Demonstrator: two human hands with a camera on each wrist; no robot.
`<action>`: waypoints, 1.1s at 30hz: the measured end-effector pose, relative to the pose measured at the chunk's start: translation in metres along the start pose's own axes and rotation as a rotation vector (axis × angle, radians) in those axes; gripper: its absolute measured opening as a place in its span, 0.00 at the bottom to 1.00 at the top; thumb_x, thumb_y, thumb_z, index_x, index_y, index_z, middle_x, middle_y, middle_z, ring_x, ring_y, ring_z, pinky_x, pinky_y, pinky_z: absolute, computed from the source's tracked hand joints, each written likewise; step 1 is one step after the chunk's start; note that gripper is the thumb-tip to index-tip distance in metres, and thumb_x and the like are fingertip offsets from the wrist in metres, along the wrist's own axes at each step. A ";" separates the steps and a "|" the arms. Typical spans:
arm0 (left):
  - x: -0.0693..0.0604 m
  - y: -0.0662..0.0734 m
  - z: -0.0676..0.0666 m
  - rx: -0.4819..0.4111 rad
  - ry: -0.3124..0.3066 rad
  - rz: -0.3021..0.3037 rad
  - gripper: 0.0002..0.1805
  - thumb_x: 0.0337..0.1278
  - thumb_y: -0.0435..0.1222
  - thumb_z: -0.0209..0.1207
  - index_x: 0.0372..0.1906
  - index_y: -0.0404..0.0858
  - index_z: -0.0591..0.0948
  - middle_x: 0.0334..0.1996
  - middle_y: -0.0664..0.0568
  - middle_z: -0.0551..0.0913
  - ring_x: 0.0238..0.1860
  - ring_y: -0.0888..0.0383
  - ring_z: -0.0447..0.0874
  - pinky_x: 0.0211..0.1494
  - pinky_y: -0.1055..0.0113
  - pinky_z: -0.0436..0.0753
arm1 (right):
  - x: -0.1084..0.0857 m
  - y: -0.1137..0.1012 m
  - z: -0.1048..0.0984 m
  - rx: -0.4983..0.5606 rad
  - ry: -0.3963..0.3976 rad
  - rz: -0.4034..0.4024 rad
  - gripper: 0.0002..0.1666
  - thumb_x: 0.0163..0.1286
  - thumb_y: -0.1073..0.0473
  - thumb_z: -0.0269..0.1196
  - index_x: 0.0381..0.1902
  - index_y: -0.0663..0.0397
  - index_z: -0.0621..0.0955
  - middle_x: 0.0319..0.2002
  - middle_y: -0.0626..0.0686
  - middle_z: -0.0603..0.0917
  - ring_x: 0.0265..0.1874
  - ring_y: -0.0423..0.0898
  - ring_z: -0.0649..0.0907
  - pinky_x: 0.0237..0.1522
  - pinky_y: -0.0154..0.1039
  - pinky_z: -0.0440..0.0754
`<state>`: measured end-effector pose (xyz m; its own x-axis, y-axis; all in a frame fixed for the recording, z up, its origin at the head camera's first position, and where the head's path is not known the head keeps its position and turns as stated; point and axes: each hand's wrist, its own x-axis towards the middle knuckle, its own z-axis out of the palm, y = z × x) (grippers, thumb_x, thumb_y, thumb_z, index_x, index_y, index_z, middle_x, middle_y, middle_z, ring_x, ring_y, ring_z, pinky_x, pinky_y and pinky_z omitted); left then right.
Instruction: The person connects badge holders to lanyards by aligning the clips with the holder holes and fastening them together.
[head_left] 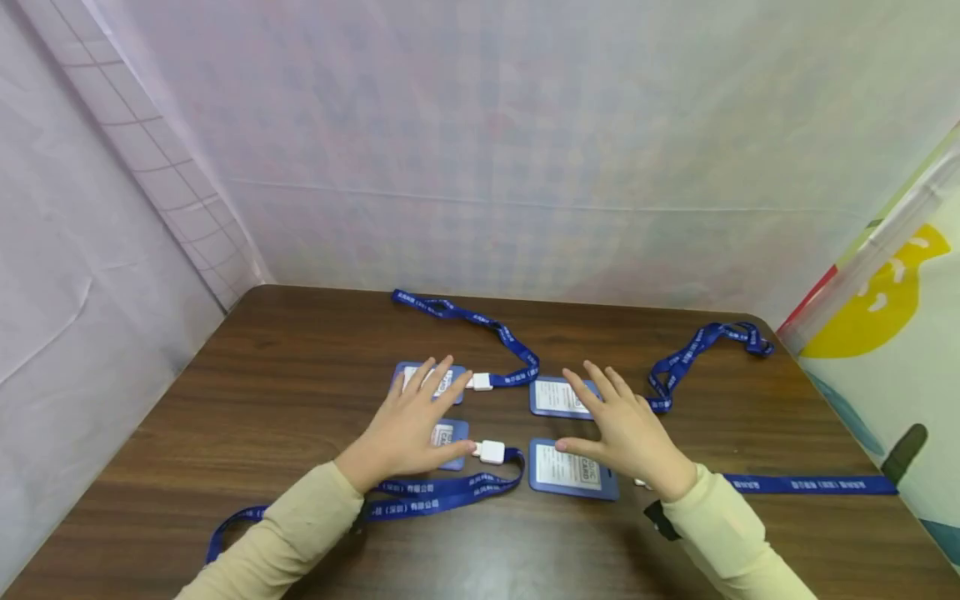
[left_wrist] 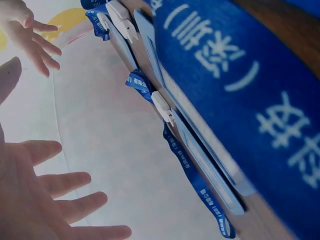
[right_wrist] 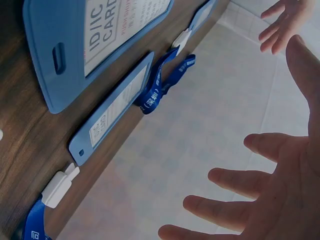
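Note:
Both hands hover above the table with fingers spread and hold nothing. My left hand (head_left: 405, 429) is over two blue card holders, a far one (head_left: 454, 393) and a near one (head_left: 452, 432), partly covering both. White clips (head_left: 492, 452) on blue lanyards (head_left: 480, 483) lie at their right ends. Below my right hand (head_left: 630, 433) lie another far card holder (head_left: 550, 397) and a near card holder (head_left: 573, 468). In the right wrist view, the near holder's slot looks empty. A white clip (right_wrist: 59, 189) lies by the far holder's end; whether they are joined I cannot tell.
The brown wooden table (head_left: 315, 350) has a pale curtain (head_left: 525, 150) behind it and white cloth (head_left: 82, 275) on the left. One lanyard (head_left: 810, 484) runs to the right edge; another (head_left: 701, 346) is bunched at the back right. A printed cloth (head_left: 892, 308) hangs at the right.

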<state>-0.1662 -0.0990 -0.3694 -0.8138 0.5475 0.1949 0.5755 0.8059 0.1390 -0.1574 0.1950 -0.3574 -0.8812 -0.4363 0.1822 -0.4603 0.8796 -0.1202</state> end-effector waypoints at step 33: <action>-0.020 -0.017 -0.009 -0.058 0.275 0.100 0.19 0.49 0.43 0.62 0.44 0.35 0.76 0.34 0.49 0.79 0.36 0.54 0.78 0.37 0.63 0.81 | 0.027 -0.034 0.007 0.298 0.068 -0.194 0.12 0.51 0.61 0.69 0.34 0.60 0.81 0.13 0.39 0.71 0.13 0.31 0.66 0.18 0.28 0.68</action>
<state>-0.1592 -0.1259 -0.3672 -0.7051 0.5354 0.4650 0.6617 0.7325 0.1599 -0.1665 0.1524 -0.3554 -0.7697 -0.5672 0.2928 -0.6384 0.6833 -0.3544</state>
